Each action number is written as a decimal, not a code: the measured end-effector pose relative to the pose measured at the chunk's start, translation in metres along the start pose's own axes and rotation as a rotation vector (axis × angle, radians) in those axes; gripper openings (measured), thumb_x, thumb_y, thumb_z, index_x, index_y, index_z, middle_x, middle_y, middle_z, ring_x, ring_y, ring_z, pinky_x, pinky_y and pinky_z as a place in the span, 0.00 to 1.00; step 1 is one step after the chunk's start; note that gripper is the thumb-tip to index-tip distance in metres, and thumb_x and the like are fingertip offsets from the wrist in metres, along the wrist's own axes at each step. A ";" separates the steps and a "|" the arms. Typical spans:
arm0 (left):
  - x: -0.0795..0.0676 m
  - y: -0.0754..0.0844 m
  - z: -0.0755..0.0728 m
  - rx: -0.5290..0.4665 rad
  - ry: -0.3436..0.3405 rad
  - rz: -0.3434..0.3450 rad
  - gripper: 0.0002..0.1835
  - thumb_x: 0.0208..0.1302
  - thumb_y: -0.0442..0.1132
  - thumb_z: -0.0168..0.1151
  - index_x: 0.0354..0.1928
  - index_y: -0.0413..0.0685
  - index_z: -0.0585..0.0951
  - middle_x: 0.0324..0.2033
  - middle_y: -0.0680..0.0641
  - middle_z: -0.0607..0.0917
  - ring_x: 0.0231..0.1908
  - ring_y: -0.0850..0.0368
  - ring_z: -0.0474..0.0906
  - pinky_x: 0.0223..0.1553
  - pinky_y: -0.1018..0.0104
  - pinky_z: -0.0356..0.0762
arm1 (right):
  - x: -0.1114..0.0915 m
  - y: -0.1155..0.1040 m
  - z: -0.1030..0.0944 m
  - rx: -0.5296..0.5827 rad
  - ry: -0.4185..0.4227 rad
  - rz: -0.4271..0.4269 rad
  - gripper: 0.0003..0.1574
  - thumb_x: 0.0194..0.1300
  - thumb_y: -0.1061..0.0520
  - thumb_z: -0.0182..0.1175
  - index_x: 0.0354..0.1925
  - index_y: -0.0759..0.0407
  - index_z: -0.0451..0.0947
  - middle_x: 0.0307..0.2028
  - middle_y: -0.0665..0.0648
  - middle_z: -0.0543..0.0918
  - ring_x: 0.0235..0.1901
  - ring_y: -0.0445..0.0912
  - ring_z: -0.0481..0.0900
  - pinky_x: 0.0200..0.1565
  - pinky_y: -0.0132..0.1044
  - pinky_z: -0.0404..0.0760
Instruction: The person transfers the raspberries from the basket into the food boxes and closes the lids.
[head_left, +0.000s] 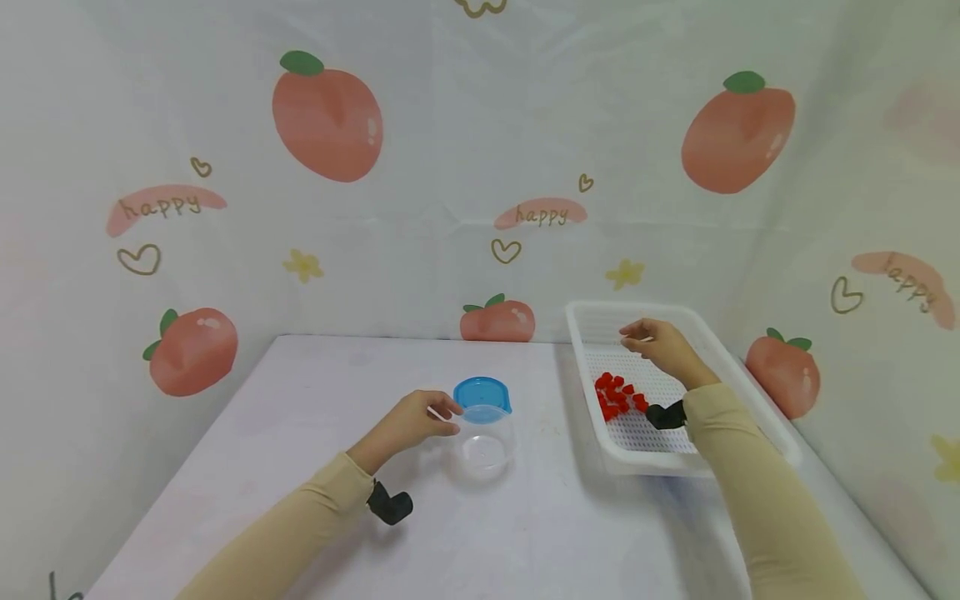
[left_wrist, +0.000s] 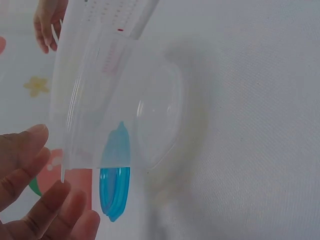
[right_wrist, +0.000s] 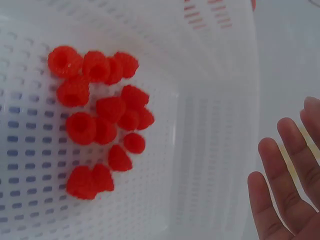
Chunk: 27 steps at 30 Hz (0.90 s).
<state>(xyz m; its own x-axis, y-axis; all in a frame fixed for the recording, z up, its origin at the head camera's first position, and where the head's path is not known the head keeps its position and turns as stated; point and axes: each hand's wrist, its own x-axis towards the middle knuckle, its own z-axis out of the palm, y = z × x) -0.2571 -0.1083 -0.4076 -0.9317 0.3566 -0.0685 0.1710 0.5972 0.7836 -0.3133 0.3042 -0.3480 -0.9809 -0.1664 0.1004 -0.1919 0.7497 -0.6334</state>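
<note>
A clear plastic bowl [head_left: 483,450] stands upright on the table, a blue lid [head_left: 482,390] lying just behind it. My left hand [head_left: 417,419] is at the bowl's left rim, its fingers bent loosely and spread apart. In the left wrist view a fingertip meets or nearly meets the small tab [left_wrist: 63,172] on the rim; no pinch shows. Over the far part of a white perforated tray [head_left: 611,450] hovers my right hand [head_left: 663,346], holding nothing. Several red raspberries [right_wrist: 110,109] lie in a loose cluster on the tray's bottom, apart from that hand.
The tray's raised walls stand at the right of the white table [head_left: 300,417]. A fruit-printed curtain [head_left: 420,167] hangs behind the table and along its sides. Each wrist carries a black camera mount [head_left: 390,504].
</note>
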 end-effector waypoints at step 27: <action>0.003 -0.005 0.001 -0.054 -0.038 -0.046 0.13 0.57 0.34 0.69 0.45 0.42 0.83 0.34 0.46 0.79 0.26 0.58 0.80 0.35 0.66 0.84 | -0.005 0.061 0.010 0.306 -0.228 0.361 0.33 0.71 0.59 0.53 0.65 0.79 0.57 0.58 0.74 0.72 0.58 0.66 0.69 0.61 0.55 0.73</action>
<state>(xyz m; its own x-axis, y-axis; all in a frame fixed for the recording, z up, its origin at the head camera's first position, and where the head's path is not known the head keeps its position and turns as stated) -0.2600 -0.1094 -0.4121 -0.9252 0.3574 -0.1277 0.1099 0.5744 0.8112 -0.3200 0.3441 -0.3950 -0.9449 -0.0927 -0.3139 0.2085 0.5690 -0.7955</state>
